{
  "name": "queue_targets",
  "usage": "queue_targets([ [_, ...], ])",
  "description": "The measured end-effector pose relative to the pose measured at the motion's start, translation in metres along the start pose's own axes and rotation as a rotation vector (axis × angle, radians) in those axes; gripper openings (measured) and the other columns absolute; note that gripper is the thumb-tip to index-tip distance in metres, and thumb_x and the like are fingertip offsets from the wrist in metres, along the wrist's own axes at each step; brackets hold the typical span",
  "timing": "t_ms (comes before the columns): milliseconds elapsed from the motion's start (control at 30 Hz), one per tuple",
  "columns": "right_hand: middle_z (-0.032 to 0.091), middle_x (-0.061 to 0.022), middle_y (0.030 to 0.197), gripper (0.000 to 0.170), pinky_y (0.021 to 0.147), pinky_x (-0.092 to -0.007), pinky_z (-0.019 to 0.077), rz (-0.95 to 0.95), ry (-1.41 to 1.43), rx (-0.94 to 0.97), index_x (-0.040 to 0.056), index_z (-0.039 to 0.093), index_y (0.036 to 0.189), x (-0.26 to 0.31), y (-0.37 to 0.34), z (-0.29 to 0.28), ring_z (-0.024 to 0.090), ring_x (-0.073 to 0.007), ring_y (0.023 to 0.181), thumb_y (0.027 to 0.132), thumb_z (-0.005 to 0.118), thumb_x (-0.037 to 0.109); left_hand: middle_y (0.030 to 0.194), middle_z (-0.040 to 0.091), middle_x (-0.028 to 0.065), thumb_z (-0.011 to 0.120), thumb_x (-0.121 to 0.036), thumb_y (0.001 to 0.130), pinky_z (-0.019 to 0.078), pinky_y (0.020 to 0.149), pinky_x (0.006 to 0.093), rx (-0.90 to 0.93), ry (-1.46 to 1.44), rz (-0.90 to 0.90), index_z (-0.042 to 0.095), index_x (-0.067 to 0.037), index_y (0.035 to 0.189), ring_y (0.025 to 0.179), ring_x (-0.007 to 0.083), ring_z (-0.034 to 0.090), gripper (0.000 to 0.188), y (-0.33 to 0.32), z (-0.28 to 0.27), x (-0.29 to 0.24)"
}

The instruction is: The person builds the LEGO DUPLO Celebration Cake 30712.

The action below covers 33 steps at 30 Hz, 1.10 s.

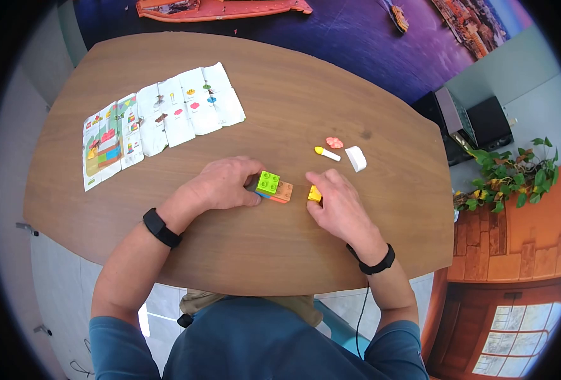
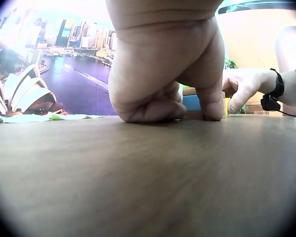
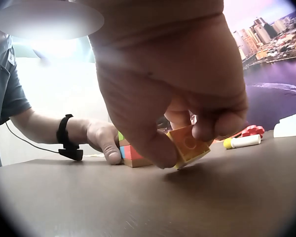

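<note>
My left hand [image 1: 226, 182] grips a small stack of toy building bricks on the table, thumb at its near side and fingers at its far side. On top of the stack sits a lime green brick [image 1: 268, 182] with studs. Beside and below it shows a tan studded brick [image 1: 285, 191]. Lower down, a blue brick [image 2: 191, 102] and a red brick [image 3: 132, 153] appear in the wrist views. To the right of the stack, my right hand [image 1: 339, 206] pinches a yellow brick [image 3: 186, 144] between thumb and fingers. This brick is tilted, its hollow underside facing the right wrist camera.
Beyond my right hand lie a white brick with a yellow tip [image 1: 328, 154], a coral flower-shaped piece [image 1: 334, 143] and a white curved brick [image 1: 356, 159]. A creased instruction sheet [image 1: 182, 111] is spread at the table's far left.
</note>
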State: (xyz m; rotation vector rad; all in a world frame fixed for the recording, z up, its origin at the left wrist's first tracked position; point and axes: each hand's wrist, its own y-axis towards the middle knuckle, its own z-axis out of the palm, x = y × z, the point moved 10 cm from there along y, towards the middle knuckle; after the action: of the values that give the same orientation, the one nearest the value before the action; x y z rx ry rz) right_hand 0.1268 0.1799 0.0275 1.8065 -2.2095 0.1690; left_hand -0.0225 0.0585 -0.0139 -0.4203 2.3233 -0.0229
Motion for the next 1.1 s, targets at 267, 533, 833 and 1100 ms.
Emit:
queue_targets([
  [267,0.064,-0.0179,0.119,0.051,0.093,-0.049,0.055,0.125,0.129,0.017,0.0032,0.061,0.135,-0.009,0.002,0.001,0.066,-0.0382,0.107,0.087,0.077,0.008,0.108,0.072,0.0113,0.086,-0.026,0.082,0.0549,0.09,0.0443,0.0,-0.003,0.001,0.071,-0.006,0.117,0.105,0.0331,0.069,0.043,0.0,0.0,-0.001],
  [533,0.063,-0.0167,0.118,0.038,0.09,-0.0474,0.0557,0.157,0.345,-0.017,0.0038,0.064,0.124,-0.021,-0.003,0.001,0.067,-0.037,0.104,0.088,0.076,0.006,0.108,0.072,0.0116,0.086,-0.026,0.082,0.055,0.09,0.0444,0.004,-0.001,-0.007,0.071,-0.006,0.117,0.106,0.0331,0.07,0.043,0.0,-0.001,-0.001],
  [833,0.066,-0.0134,0.11,0.044,0.085,-0.0462,0.0558,0.275,0.102,-0.038,0.0037,0.063,0.111,-0.031,-0.006,0.0,0.069,-0.0337,0.098,0.083,0.088,0.027,0.108,0.072,0.0115,0.086,-0.026,0.082,0.0554,0.089,0.0442,-0.01,-0.002,-0.002,0.071,-0.007,0.117,0.105,0.0329,0.07,0.043,0.0,0.0,0.001],
  [1100,0.073,-0.0135,0.108,0.067,0.089,-0.0472,0.055,0.294,0.038,0.09,0.0012,0.063,0.126,-0.023,-0.021,-0.002,0.072,-0.0324,0.101,0.08,0.089,0.043,0.107,0.072,0.0114,0.086,-0.026,0.082,0.0553,0.089,0.044,-0.015,-0.017,0.016,0.071,-0.006,0.118,0.105,0.0328,0.07,0.043,-0.001,0.0,0.0],
])
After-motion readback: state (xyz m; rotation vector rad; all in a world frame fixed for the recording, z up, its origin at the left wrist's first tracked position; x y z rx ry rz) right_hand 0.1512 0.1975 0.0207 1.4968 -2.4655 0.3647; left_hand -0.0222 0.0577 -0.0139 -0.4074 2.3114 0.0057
